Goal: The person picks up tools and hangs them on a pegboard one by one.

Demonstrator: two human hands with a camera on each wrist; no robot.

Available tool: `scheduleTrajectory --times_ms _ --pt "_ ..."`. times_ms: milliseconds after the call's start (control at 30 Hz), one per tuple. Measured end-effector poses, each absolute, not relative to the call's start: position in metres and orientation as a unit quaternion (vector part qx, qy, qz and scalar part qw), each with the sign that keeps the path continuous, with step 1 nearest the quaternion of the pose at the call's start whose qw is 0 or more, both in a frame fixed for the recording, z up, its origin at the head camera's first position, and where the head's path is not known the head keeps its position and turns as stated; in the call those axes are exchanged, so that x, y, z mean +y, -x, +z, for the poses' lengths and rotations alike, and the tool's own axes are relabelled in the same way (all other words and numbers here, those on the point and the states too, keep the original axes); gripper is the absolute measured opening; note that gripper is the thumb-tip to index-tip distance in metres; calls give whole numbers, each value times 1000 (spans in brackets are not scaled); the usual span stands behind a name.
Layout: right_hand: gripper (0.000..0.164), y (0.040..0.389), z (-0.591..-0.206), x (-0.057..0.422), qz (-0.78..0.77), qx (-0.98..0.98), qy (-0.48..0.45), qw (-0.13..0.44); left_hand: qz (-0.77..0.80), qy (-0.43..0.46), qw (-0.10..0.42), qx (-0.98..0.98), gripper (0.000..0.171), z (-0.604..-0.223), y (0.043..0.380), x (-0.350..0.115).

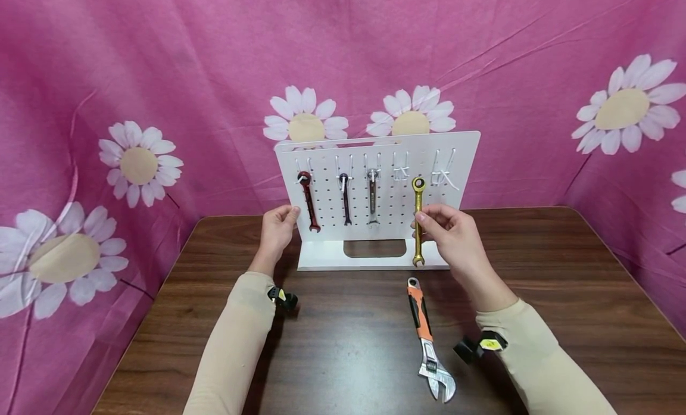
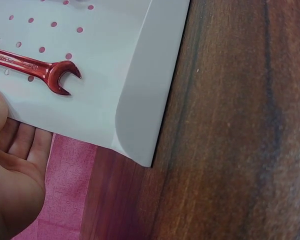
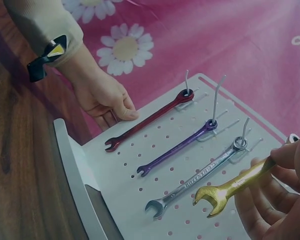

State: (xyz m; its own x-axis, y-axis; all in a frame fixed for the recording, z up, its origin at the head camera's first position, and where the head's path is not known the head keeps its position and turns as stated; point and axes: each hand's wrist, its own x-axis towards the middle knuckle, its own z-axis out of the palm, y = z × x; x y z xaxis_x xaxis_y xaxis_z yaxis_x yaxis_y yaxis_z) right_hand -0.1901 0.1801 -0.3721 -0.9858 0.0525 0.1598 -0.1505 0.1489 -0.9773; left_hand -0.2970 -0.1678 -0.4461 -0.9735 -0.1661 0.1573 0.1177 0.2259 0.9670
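My right hand pinches a gold combination wrench between thumb and fingers, upright in front of the pegboard's right part, ring end up. My left hand grips the left edge of the white pegboard, thumb in front and fingers behind. On the board hang a red wrench, a purple wrench and a silver wrench, each by its ring on a hook. In the left wrist view the red wrench's open end lies close to my left hand.
An adjustable wrench with an orange and black handle lies on the wooden table in front of the board. Two white hooks at the board's right carry no tool. A pink flowered cloth hangs behind.
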Motion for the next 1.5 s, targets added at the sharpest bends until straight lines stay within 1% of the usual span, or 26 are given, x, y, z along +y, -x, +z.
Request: scheduleTrajectory --times_ms 200,567,767,1067,1300,1500 --pt "29 199 -371 175 658 -747 -40 88 -616 -19 110 -780 26 -444 296 -168" --pt "30 214 -379 171 656 -750 -35 77 -620 -22 109 -777 26 -446 296 -169" --pt "31 219 -382 168 660 -748 -19 70 -616 -24 106 -780 26 -445 295 -169" --pt "39 234 -384 164 645 -763 23 36 -614 -24 100 -782 26 -445 296 -170" --pt "43 250 -387 162 661 -748 49 29 -615 -26 96 -782 26 -444 297 -169" --pt "46 258 -397 163 641 -764 62 33 -606 -25 95 -789 27 -443 296 -169"
